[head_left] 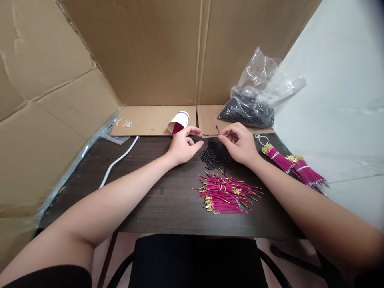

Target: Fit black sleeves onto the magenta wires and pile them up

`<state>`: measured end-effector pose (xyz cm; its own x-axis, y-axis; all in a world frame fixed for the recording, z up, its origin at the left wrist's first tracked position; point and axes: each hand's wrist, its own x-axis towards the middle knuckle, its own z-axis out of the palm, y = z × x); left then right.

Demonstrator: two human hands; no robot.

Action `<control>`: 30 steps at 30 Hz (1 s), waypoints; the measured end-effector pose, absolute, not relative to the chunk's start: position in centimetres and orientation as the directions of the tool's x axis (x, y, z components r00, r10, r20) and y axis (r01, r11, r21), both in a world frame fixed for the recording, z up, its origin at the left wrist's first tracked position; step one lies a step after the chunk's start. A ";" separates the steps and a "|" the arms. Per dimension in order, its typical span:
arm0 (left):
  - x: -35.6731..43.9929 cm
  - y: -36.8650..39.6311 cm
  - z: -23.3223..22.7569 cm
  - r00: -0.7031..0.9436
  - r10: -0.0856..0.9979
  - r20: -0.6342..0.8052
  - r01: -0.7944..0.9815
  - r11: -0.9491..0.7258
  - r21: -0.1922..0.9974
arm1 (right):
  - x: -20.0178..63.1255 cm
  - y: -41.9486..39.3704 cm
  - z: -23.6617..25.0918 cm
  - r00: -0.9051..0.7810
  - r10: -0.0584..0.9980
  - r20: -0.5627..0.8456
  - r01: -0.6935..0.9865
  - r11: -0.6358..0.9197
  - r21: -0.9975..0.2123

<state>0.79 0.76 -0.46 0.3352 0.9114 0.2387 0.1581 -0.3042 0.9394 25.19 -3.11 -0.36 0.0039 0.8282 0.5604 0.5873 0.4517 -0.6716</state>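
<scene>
Tubes (213, 158) lie heaped near frame centre. My right grip (240, 143) pinches a black-tipped wire (217, 129); my left grip (184, 147) stands parted.

A thin dark reddish wire with a black tip (217, 129) is held aslant, just beyond a loose heap of small black tubular pieces (213, 159). Nearer lie piled magenta wires with gold-coloured ends (225, 196).

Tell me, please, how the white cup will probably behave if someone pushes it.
The white cup might roll, because it lies on its round side on the cardboard. The thin magenta pieces inside may slide out, since its mouth opens sideways.
</scene>
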 end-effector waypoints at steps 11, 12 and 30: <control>0.8 0.5 -0.3 0.405 0.887 0.221 0.347 -0.373 0.861 | 27.2 -1.7 -0.5 0.094 0.783 0.615 0.849 0.259 -0.460; 0.7 0.5 -0.3 0.410 0.886 0.217 0.360 -0.376 0.854 | 27.2 -1.6 -0.6 0.094 0.795 0.600 0.861 0.238 -0.450; 0.7 0.2 0.0 0.487 0.846 0.218 0.393 -0.435 0.810 | 27.2 -1.2 -1.3 0.083 0.920 0.383 0.858 0.129 -0.496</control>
<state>0.66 0.19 0.00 0.4868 0.8458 0.2184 0.3931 -0.4354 0.8099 27.15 -1.18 -1.35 0.0833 0.9199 0.3831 0.8585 0.1289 -0.4964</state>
